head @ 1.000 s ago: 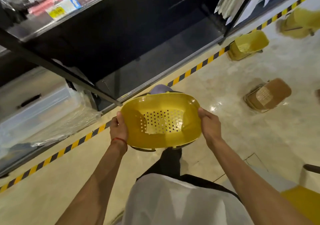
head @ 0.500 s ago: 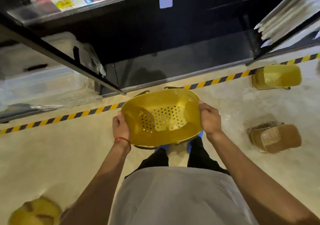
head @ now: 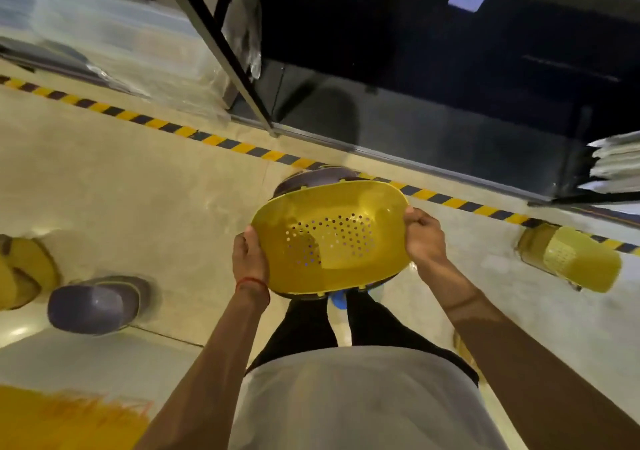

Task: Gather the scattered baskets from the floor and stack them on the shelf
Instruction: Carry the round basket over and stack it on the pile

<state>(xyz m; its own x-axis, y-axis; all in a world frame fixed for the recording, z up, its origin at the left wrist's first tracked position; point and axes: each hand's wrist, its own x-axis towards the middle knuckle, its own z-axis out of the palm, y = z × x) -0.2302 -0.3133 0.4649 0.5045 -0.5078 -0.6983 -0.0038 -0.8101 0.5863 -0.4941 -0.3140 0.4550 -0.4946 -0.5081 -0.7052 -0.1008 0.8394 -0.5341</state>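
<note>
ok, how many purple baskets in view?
2. One purple plastic basket lies on the floor, left; a second purple basket shows behind the yellow perforated basket held by the left hand and right hand. More may be hidden.

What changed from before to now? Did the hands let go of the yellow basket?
No. The view swung left, so a purple basket lying on the floor has come into view. The left hand and right hand still grip the yellow basket by its ends.

Held basket hangs before the shelf, above the floor
</note>
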